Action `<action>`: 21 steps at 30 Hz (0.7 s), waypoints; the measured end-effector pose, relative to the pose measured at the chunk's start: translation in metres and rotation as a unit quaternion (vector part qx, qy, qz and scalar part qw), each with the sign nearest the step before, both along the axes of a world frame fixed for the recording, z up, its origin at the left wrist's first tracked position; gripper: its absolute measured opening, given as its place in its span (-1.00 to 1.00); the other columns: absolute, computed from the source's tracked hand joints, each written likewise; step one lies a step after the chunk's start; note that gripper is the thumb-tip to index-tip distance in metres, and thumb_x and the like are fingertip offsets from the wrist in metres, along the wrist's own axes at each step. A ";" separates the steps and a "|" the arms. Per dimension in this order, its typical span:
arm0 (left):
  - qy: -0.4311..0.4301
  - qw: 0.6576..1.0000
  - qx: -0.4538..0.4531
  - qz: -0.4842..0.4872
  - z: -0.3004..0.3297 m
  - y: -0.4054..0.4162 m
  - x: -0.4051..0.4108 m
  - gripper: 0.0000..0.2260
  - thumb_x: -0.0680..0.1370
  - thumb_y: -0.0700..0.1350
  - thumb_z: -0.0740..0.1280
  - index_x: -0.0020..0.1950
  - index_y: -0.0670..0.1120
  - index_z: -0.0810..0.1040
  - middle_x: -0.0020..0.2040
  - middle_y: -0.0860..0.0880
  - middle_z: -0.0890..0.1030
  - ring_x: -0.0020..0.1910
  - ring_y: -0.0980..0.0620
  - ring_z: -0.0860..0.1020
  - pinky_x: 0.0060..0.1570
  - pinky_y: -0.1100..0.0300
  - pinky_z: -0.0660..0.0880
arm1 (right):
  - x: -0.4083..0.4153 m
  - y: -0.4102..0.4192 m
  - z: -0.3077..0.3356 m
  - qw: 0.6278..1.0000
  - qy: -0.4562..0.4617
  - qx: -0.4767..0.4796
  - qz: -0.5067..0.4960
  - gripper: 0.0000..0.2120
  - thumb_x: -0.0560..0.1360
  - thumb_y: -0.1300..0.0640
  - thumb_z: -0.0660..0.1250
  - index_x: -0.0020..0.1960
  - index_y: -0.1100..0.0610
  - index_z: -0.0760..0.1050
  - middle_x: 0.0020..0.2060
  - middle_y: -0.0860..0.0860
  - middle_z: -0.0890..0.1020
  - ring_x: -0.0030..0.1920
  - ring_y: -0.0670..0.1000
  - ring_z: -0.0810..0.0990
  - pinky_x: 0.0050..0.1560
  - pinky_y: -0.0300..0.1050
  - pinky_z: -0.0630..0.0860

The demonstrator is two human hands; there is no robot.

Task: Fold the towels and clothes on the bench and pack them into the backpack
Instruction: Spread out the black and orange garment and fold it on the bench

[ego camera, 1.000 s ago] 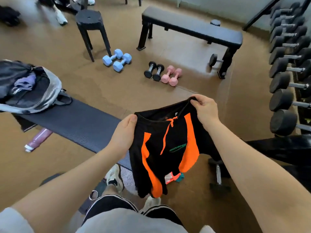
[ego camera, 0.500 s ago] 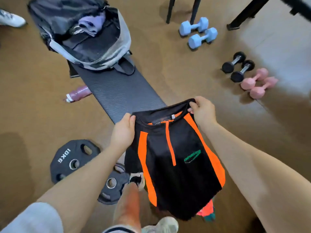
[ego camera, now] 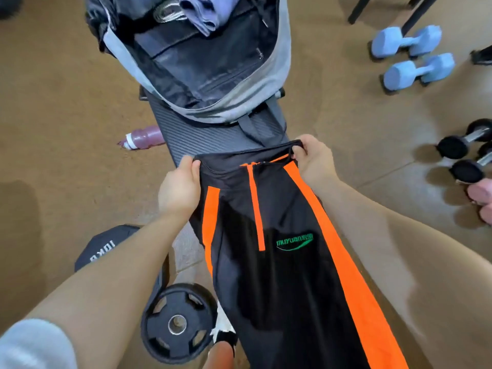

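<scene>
I hold a black garment [ego camera: 282, 262] with orange stripes and a green logo stretched out in front of me. My left hand [ego camera: 181, 187] grips its top left corner and my right hand [ego camera: 311, 161] pinches its top right corner. The garment hangs down over the near part of the black bench [ego camera: 183, 134]. The open grey and black backpack [ego camera: 207, 65] lies on the bench just beyond my hands, with a lilac folded cloth [ego camera: 202, 14] inside near its far end.
A purple bottle [ego camera: 143, 136] lies on the floor left of the bench. Two black weight plates [ego camera: 175, 323] lie at lower left by my foot. Blue dumbbells [ego camera: 412, 57] and black dumbbells [ego camera: 466, 153] sit on the floor to the right.
My view has swung left and down toward the backpack. Both hands carried the spread garment over to the bench, close to the bag's opening.
</scene>
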State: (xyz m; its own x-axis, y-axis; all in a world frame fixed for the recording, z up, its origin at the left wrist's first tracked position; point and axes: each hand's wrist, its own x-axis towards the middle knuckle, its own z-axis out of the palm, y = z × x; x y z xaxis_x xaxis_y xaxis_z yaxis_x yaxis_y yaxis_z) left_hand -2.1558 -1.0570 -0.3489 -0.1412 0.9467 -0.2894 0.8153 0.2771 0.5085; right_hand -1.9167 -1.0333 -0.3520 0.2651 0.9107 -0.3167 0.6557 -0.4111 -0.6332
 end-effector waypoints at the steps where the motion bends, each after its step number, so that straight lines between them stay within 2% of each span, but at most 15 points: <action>1: 0.009 1.000 0.009 0.006 -0.004 0.013 -0.002 -0.74 0.64 -0.01 0.01 -0.07 -0.17 0.30 -0.14 -0.35 0.53 -0.12 -0.34 0.49 -0.19 -0.04 0.37 | -0.003 0.016 -0.004 1.000 -0.004 0.017 0.004 -0.81 0.52 0.33 0.15 0.03 0.30 0.52 -0.05 0.24 0.62 0.01 0.16 0.53 -0.08 -0.20 0.28; 4: 0.031 0.999 0.020 0.028 -0.014 0.047 0.000 -0.74 0.64 -0.02 0.03 0.05 -0.21 0.33 -0.06 -0.38 0.52 -0.06 -0.37 0.48 -0.18 -0.05 0.33 | -0.011 0.055 -0.021 0.999 0.018 0.034 0.022 -0.75 0.53 0.31 0.13 0.13 0.31 0.49 0.05 0.24 0.58 0.10 0.14 0.51 -0.04 -0.29 0.27; 5: 0.028 0.999 0.016 0.042 -0.016 0.055 0.002 -0.75 0.63 -0.03 0.06 0.11 -0.21 0.34 0.00 -0.37 0.52 -0.01 -0.35 0.48 -0.14 -0.05 0.34 | -0.013 0.062 -0.025 0.997 0.043 0.030 0.050 -0.69 0.51 0.27 0.12 0.19 0.30 0.46 0.12 0.23 0.55 0.16 0.13 0.49 0.07 -0.29 0.30; 7: 0.049 0.997 0.015 0.049 -0.020 0.055 0.008 -0.66 0.59 -0.04 0.17 0.31 -0.18 0.30 0.21 -0.29 0.46 0.18 -0.29 0.41 0.07 -0.07 0.34 | -0.010 0.064 -0.028 0.991 0.103 0.044 0.077 -0.53 0.45 0.24 0.08 0.36 0.26 0.34 0.33 0.21 0.40 0.32 0.10 0.40 0.36 -0.10 0.29; 8: 0.074 0.996 0.042 0.021 -0.022 0.048 0.013 -0.57 0.56 -0.06 0.22 0.37 -0.20 0.27 0.29 -0.27 0.39 0.26 -0.28 0.36 0.19 -0.09 0.30 | -0.004 0.057 -0.027 0.989 0.122 0.051 0.063 -0.49 0.47 0.27 0.08 0.42 0.20 0.26 0.42 0.18 0.28 0.36 0.07 0.37 0.41 -0.06 0.26; 10: 0.085 0.984 0.126 -0.092 -0.026 0.022 0.025 -0.52 0.47 -0.12 0.33 0.34 -0.28 0.35 0.34 -0.32 0.34 0.29 -0.32 0.35 0.27 -0.12 0.30 | 0.012 0.028 -0.023 0.991 0.121 0.048 0.023 -0.49 0.54 0.36 0.09 0.47 0.13 0.19 0.47 0.11 0.13 0.30 0.01 0.41 0.33 -0.24 0.29; 12: 0.061 0.957 0.145 -0.245 -0.028 -0.014 0.052 -0.58 0.41 -0.16 0.36 0.22 -0.30 0.47 0.32 -0.35 0.38 0.26 -0.33 0.40 0.21 -0.15 0.38 | 0.039 -0.022 -0.018 0.995 0.094 0.015 -0.023 -0.58 0.56 0.36 0.11 0.41 0.17 0.29 0.39 0.13 0.29 0.25 0.01 0.43 0.21 -0.36 0.30; 14: 0.051 0.920 0.096 -0.377 -0.028 -0.053 0.083 -0.59 0.37 -0.09 0.32 0.16 -0.25 0.54 0.32 -0.30 0.42 0.25 -0.29 0.45 0.15 -0.16 0.46 | 0.067 -0.084 -0.017 0.995 0.054 -0.049 -0.071 -0.69 0.57 0.33 0.15 0.27 0.19 0.44 0.24 0.16 0.48 0.22 0.09 0.48 0.20 -0.26 0.32; 16: 0.063 0.879 0.033 -0.471 -0.023 -0.087 0.115 -0.54 0.38 0.01 0.36 0.22 -0.18 0.54 0.37 -0.22 0.39 0.29 -0.20 0.44 0.21 -0.09 0.44 | 0.094 -0.152 -0.013 0.983 0.009 -0.148 -0.109 -0.75 0.58 0.26 0.16 0.20 0.19 0.51 0.17 0.14 0.55 0.21 0.12 0.49 0.16 -0.19 0.32; 17: 0.083 0.859 0.011 -0.505 -0.019 -0.102 0.129 -0.49 0.42 0.06 0.35 0.31 -0.14 0.48 0.43 -0.19 0.31 0.37 -0.16 0.36 0.30 -0.04 0.35 | 0.105 -0.186 -0.009 0.973 -0.006 -0.196 -0.122 -0.75 0.59 0.23 0.15 0.21 0.19 0.50 0.18 0.13 0.55 0.22 0.11 0.49 0.16 -0.17 0.32; 19: 0.107 0.820 -0.019 -0.562 -0.020 -0.131 0.149 -0.41 0.55 0.12 0.20 0.50 -0.11 0.14 0.54 -0.15 -0.03 0.51 -0.12 0.03 0.45 0.01 0.02 | 0.118 -0.251 0.002 0.952 -0.012 -0.270 -0.146 -0.72 0.60 0.20 0.14 0.25 0.20 0.49 0.23 0.13 0.54 0.26 0.11 0.46 0.21 -0.12 0.32; 21: 0.126 0.798 -0.063 -0.586 -0.019 -0.155 0.164 -0.39 0.60 0.12 0.06 0.53 -0.10 -0.12 0.52 -0.11 -0.26 0.51 -0.10 -0.18 0.46 0.03 -0.18 | 0.126 -0.312 0.006 0.927 -0.009 -0.332 -0.175 -0.69 0.61 0.20 0.13 0.31 0.20 0.44 0.26 0.15 0.50 0.29 0.13 0.43 0.25 -0.08 0.30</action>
